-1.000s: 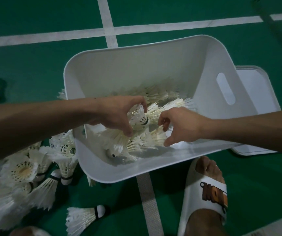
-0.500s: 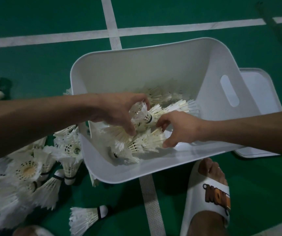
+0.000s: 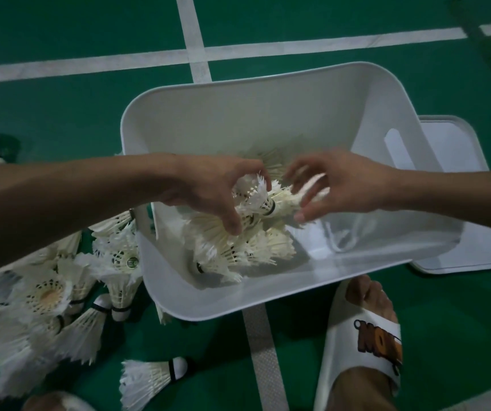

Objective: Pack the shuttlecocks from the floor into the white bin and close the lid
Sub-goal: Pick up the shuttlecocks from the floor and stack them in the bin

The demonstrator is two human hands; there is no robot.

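On the green floor (image 3: 60, 31) stands the white bin (image 3: 238, 120), its lid (image 3: 460, 149) at 3 o'clock and loose shuttlecocks (image 3: 45, 295) at 8 o'clock. Inside the bin, the left hand (image 3: 211, 191) grasps a bunch (image 3: 256, 203); the right hand (image 3: 348, 185) is released. The feathers are light and probably fragile, so hold them near the cork.

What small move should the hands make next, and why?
Probably the left hand should leave the white bin and reach for the shuttlecocks on the floor beside it. Many lie there unpacked, the right hand is open, and the lid lies off beside the bin.
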